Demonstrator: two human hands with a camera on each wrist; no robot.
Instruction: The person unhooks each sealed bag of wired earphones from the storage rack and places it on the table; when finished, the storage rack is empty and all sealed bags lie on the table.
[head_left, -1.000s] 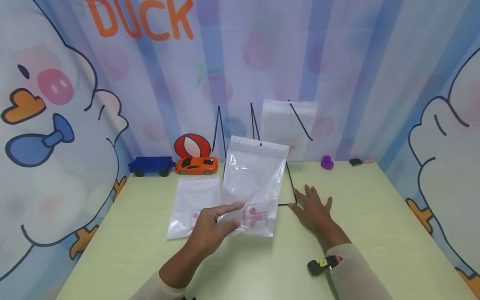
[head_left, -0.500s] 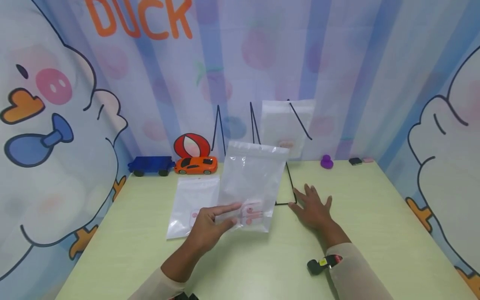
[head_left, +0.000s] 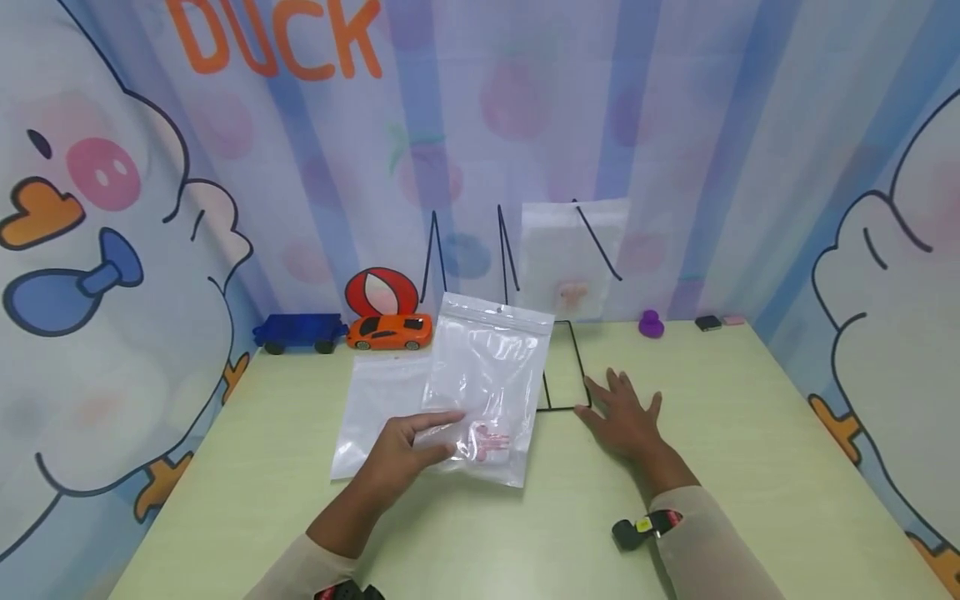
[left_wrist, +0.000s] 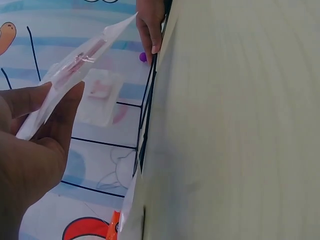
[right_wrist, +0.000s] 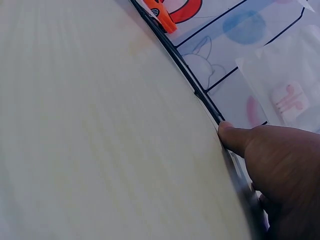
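Observation:
My left hand (head_left: 393, 458) pinches the lower left edge of a white zip-top plastic bag (head_left: 487, 358) between thumb and fingers. Pink earphones (head_left: 491, 443) show near the bag's bottom, and a small hang hole is at its top. The bag is raised in front of a black wire display rack (head_left: 562, 409), hiding part of it. With fingers spread, my right hand (head_left: 626, 417) rests at the rack's right front corner; in the right wrist view its thumb (right_wrist: 230, 131) touches the wire base. A similar bag (head_left: 551, 250) hangs on the rack's right hook.
Another white bag (head_left: 382, 392) lies on the table (head_left: 750, 467) at the left, partly covered by the held one. Along the back stand a blue toy wagon (head_left: 300, 332), an orange toy car (head_left: 390, 332), a purple toy duck (head_left: 651, 324) and a small black block (head_left: 707, 322).
My left hand has carried the bag a little to the left and downward, and the bag's tilt has changed. My right hand stays at the rack's corner.

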